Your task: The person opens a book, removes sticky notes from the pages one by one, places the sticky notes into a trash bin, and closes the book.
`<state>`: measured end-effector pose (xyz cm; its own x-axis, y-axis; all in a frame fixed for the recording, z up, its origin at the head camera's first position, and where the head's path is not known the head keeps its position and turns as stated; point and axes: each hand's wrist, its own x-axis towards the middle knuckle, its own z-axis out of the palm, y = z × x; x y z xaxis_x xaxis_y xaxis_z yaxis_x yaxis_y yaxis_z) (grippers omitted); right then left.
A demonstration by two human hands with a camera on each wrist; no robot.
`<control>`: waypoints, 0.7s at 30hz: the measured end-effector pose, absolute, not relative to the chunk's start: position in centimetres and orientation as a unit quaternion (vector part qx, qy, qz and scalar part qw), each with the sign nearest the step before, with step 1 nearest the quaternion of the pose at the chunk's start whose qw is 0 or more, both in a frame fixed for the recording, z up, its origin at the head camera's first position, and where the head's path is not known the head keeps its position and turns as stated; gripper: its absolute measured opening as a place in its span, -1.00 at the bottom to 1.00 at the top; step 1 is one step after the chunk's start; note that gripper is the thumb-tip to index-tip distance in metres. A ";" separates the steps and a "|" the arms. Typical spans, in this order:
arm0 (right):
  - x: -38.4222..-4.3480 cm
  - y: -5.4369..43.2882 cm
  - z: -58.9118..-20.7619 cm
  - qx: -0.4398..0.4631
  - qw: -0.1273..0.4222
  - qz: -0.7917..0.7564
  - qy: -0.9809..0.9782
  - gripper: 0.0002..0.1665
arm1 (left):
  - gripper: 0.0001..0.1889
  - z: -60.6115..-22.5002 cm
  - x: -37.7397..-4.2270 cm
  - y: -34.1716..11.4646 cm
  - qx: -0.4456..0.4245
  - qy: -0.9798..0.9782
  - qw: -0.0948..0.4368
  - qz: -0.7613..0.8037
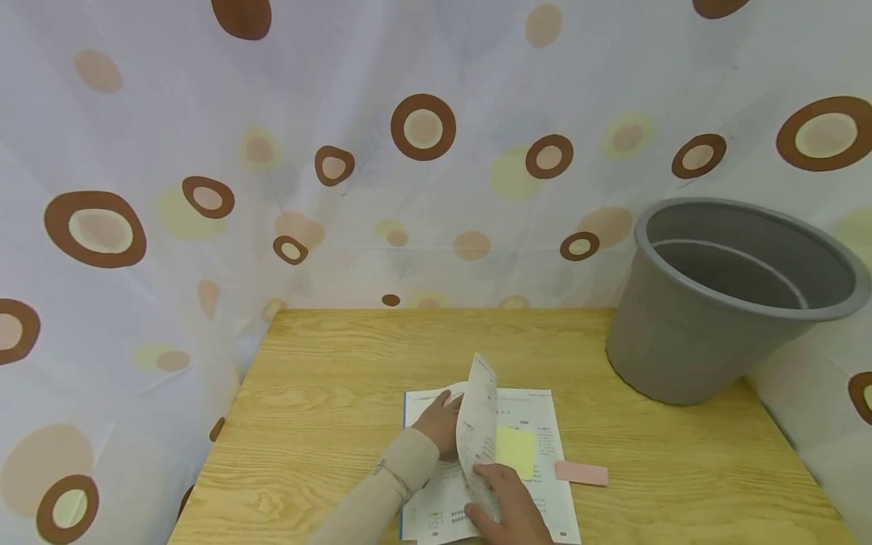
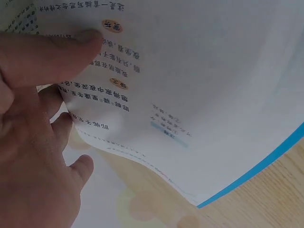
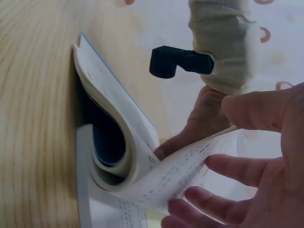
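An open book with printed pages lies on the wooden table. One page stands raised between its two sides. My left hand rests on the left-hand pages beside that leaf, fingers extended and partly hidden by it. In the left wrist view, its thumb lies against a printed page. My right hand holds the raised page near its lower edge, which runs between thumb and fingers in the right wrist view. A yellow sticky note is on the right-hand page.
A pink paper strip sticks out at the book's right edge. The large grey bucket stands at the table's back right. A curtain with brown spots surrounds the wooden table at the back and sides.
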<state>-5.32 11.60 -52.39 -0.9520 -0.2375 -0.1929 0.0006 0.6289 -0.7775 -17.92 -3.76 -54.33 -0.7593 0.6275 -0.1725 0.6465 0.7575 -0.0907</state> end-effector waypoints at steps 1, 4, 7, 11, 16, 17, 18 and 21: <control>-5.4 11.4 -52.4 -0.069 0.138 -0.421 0.894 -0.33 | -0.41 -54.9 -18.1 -4.1 0.343 0.935 0.057 -0.065; -5.6 11.0 -52.7 -0.068 0.132 -0.400 0.904 -0.33 | -0.44 -55.8 -18.2 -5.0 0.347 0.937 0.037 -0.035; -5.5 10.5 -53.1 -0.056 0.131 -0.393 0.908 -0.32 | -0.47 -56.2 -17.9 -5.9 0.326 0.944 0.043 0.036; -5.0 10.1 -53.7 -0.068 0.115 -0.387 0.912 -0.34 | -0.50 -56.6 -17.1 -6.9 0.271 0.945 0.080 0.165; -4.5 10.1 -54.0 -0.103 0.102 -0.371 0.917 -0.32 | -0.53 -56.8 -16.9 -7.4 0.241 0.945 0.082 0.206; -4.5 10.1 -54.0 -0.108 0.103 -0.366 0.918 -0.31 | -0.53 -56.8 -17.0 -7.5 0.239 0.948 0.072 0.197; -4.4 10.1 -54.0 -0.113 0.107 -0.362 0.919 -0.30 | -0.52 -56.9 -17.0 -7.7 0.236 0.951 0.064 0.188; -4.2 10.1 -54.2 -0.129 0.114 -0.349 0.921 -0.22 | -0.47 -57.3 -17.4 -8.2 0.222 0.956 0.052 0.185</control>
<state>-4.20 10.15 -54.16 -0.9410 -0.3164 -0.1198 -0.1579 0.7240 -0.6715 -17.36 -8.22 -57.27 -0.8957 0.4443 -0.0168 0.4058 0.8324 0.3773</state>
